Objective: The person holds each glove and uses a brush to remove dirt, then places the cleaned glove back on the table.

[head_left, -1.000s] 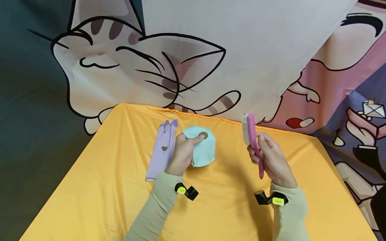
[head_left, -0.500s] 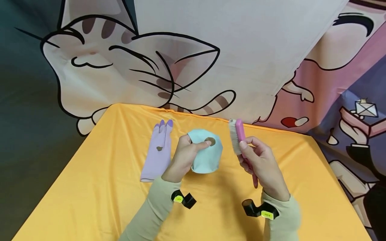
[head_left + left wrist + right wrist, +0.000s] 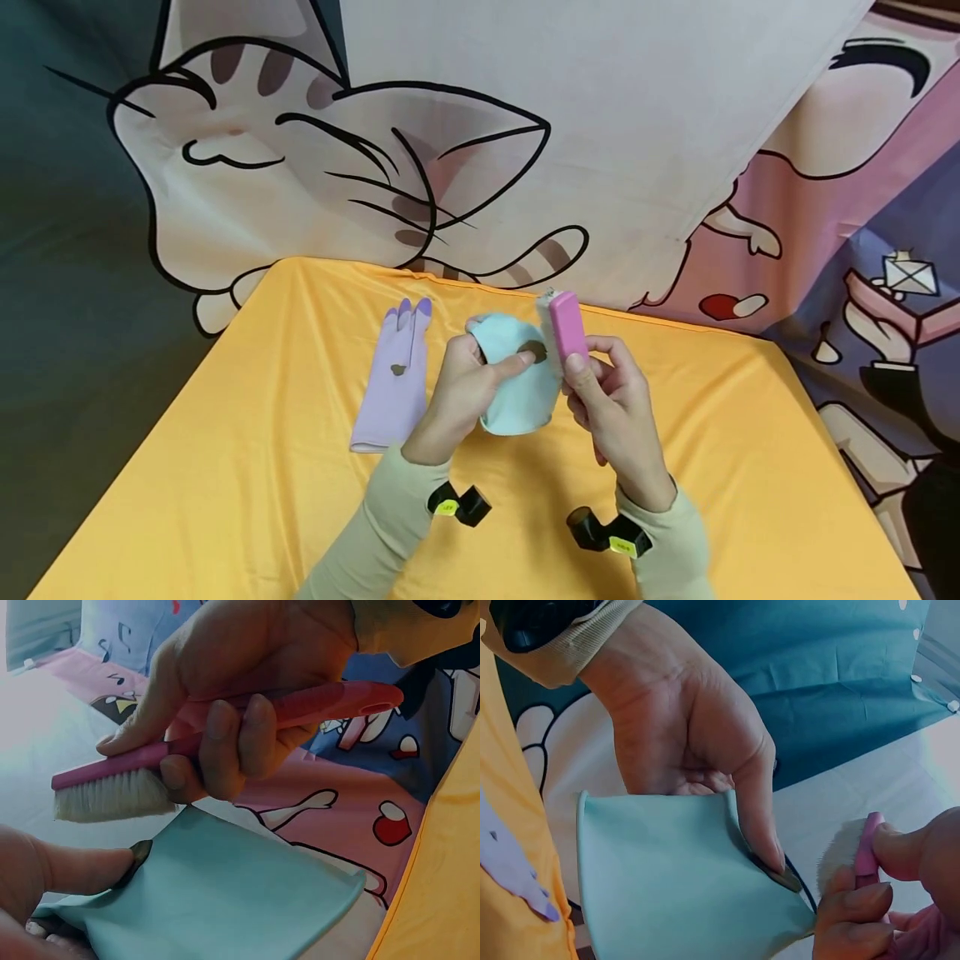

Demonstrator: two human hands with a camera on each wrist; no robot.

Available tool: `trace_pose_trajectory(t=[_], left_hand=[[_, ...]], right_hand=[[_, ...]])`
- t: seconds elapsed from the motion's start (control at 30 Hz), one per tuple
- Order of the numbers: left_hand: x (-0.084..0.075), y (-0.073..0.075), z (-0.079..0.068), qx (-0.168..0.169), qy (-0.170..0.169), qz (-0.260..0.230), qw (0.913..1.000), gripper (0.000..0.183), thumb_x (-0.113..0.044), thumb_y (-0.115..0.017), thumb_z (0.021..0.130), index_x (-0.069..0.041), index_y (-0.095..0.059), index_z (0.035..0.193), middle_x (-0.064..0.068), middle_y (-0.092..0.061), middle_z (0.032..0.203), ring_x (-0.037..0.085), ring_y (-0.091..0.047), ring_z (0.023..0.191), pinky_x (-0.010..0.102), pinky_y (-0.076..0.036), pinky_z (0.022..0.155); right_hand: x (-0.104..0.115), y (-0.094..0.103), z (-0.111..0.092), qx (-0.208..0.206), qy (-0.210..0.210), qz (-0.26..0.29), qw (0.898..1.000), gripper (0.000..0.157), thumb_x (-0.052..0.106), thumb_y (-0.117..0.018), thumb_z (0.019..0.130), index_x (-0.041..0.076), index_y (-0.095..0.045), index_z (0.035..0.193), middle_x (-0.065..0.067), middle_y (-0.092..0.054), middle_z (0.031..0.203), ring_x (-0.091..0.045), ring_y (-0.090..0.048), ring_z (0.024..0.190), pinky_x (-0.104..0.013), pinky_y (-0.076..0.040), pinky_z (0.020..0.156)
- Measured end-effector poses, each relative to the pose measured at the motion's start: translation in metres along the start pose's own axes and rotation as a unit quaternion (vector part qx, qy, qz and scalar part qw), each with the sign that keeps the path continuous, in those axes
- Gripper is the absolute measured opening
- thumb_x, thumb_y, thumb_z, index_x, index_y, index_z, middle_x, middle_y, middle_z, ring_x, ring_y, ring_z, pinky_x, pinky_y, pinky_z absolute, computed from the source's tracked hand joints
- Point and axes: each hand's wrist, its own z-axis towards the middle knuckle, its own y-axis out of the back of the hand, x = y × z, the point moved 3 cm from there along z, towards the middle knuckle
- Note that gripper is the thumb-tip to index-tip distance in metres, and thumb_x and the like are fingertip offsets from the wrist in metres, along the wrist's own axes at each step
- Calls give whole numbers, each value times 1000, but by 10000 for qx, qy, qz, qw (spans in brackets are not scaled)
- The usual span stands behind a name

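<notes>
Bristles (image 3: 112, 796) of a pink brush (image 3: 568, 325) face the edge of a soft pale blue piece (image 3: 519, 404), close to it in the head view; whether they touch it I cannot tell. The right hand (image 3: 617, 408) grips the brush, its thumb laid along the back and its fingers curled round the handle, which slants down below the hand. The left hand (image 3: 467, 393) pinches the blue piece and holds it up above the yellow cloth (image 3: 247, 500), the thumb pressed on the front at a brown spot (image 3: 536, 347) and the other fingers mostly hidden behind the material. To the left of that hand, a lilac glove (image 3: 390, 392) with darker purple fingertips and a small brown spot of its own lies flat on the yellow cloth, fingers pointing toward the backdrop (image 3: 637, 167), which shows a smiling cartoon cat (image 3: 232, 192)
</notes>
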Motion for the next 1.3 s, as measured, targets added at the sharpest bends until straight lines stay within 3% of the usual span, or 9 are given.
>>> trace_pose_trajectory(t=[0.17,0.33,0.67,0.93,1.3], left_hand=[[1,-2,0,61,-85,116,9999,27,-5,-68,80,-2,-61,106,12,-65,99,21,-63,88,36,-52,77],[4,-4,2,154,-33,160,9997,27,-7,-69,80,-1,-62,106,13,-66,99,21,-64,87,36,-52,76],[1,-2,2,-21,-565,-202,9982,26,-7,-70,80,1,-64,104,15,-66,97,23,-65,86,37,-53,76],[0,4,3,-118,-471,-506,9975,27,-7,-67,83,3,-62,107,18,-66,101,26,-66,89,38,-53,77],[-1,1,1,-47,-573,-478,9972,25,-6,-67,83,4,-62,105,18,-66,99,26,-66,88,39,-54,76]], right_hand=[[5,-1,-2,-141,270,129,9995,19,5,-45,95,-1,-43,112,-7,-53,66,-18,-34,40,-27,-27,33],[5,0,-3,-196,174,53,9996,19,7,-44,96,3,-41,114,-7,-52,66,-17,-33,40,-26,-25,32],[1,-3,-2,-123,489,96,9987,13,4,-44,95,0,-40,108,-5,-55,64,-17,-37,42,-27,-26,31],[-3,-4,0,-295,494,-379,9976,16,3,-50,93,-6,-42,103,-7,-55,63,-16,-40,42,-26,-30,33],[-5,-8,0,-499,632,-145,9967,16,1,-50,92,-9,-42,100,-7,-56,62,-16,-39,40,-26,-30,33]])
